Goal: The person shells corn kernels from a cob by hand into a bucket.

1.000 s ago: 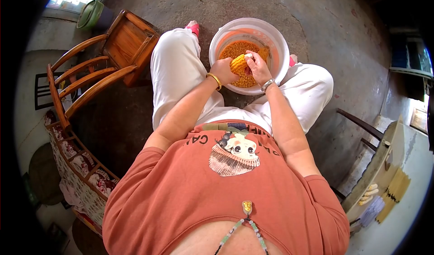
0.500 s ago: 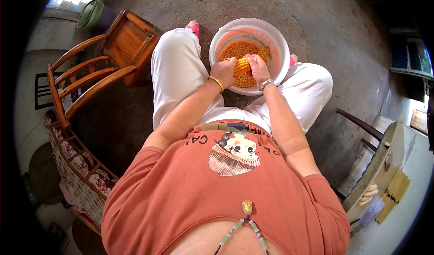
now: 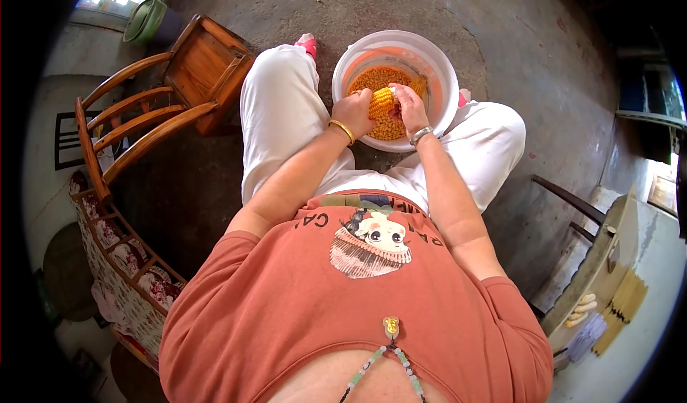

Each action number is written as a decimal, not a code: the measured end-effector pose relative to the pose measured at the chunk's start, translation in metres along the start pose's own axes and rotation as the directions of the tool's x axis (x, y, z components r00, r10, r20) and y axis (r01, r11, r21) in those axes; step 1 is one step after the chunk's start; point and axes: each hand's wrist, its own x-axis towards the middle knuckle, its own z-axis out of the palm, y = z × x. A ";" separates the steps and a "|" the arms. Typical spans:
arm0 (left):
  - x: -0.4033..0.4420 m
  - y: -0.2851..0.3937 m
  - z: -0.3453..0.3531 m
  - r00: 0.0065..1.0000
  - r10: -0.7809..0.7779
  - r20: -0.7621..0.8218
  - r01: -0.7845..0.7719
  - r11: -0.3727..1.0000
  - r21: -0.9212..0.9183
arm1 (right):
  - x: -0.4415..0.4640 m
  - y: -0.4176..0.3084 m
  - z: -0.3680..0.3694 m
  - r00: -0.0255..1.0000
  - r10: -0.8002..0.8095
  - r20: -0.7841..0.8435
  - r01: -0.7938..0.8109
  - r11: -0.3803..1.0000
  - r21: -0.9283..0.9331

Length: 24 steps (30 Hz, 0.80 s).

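Between my hands, over a white bucket, is a yellow corn cob. My left hand is closed around its left end. At the other end, the fingers of my right hand are bent against the cob, where a dark reddish patch shows. Loose corn kernels cover the bottom of the bucket below. Another corn cob leans inside the bucket at the right, partly hidden behind my right hand.
The bucket stands on the concrete floor between my knees. A wooden chair is at the left, with a patterned cloth-covered seat nearer me. Toward the right are a table edge and several pale cobs.
More of the cob's kernelled face shows now, and it appears turned. My right hand has shifted slightly, exposing the reddish patch. My left hand stays nearly in place.
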 end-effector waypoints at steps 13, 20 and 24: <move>-0.002 0.004 -0.001 1.000 -0.018 0.014 0.018 1.000 -0.014 | 0.003 0.009 -0.006 0.998 0.014 0.061 -0.007 0.994 -0.110; 0.001 0.005 -0.006 0.993 -0.102 0.064 0.104 0.994 -0.042 | -0.005 -0.004 -0.002 0.994 -0.056 0.093 0.065 0.993 -0.103; 0.002 0.002 0.000 0.991 -0.122 0.061 0.126 0.990 -0.058 | -0.001 0.000 -0.002 0.998 -0.046 0.044 0.048 0.997 -0.060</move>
